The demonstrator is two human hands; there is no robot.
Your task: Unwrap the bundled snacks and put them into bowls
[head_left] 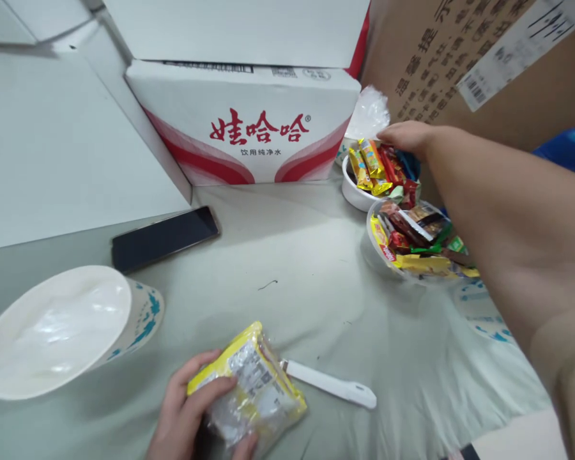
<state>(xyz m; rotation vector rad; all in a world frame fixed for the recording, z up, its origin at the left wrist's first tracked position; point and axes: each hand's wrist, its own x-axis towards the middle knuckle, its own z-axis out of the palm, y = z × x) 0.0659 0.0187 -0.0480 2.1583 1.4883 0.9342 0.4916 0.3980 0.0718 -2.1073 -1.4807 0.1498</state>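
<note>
My left hand (191,406) grips a yellow and clear plastic snack packet (253,386) with printed labels, low in the middle of the view. From under the packet's right side sticks out a white handle (333,383), perhaps of a knife; its other end is hidden. My right arm stretches to the back right. There my right hand (407,135) is over the far edge of a white bowl of wrapped snacks (359,191); its fingers are mostly hidden. Nearer stands a clear plastic bowl (381,255), heaped with wrapped snacks and partly covered by my forearm.
A plastic-lined paper tub (144,319) stands at left, with a black phone (165,239) behind it. White and red cartons (268,96) line the back, and a brown cardboard box (412,70) rises at right. Behind the white bowl is another plastic-lined tub (367,115).
</note>
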